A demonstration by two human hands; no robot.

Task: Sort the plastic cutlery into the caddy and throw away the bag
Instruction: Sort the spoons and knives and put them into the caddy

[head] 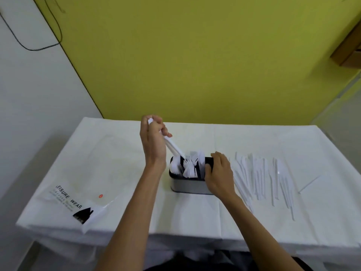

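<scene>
A grey caddy [187, 185] with a black inner rim stands at the middle of the table and holds white spoons, forks and knives. My left hand [152, 137] is raised above its left end and grips a bundle of white plastic cutlery [174, 148] by the handles, their lower ends slanting down into the caddy. My right hand [219, 173] holds the caddy's right end, thumb on the rim. Several white plastic knives [263, 177] lie spread on the cloth right of the caddy. A clear plastic bag [78, 200] printed "LEISURE WEAR" lies flat at the front left.
A white cloth covers the table [195, 220]. Behind its far edge is a yellow-green wall [195, 65]; a white wall with a black cable is at the left. A wooden shelf corner [347, 49] juts in at the upper right.
</scene>
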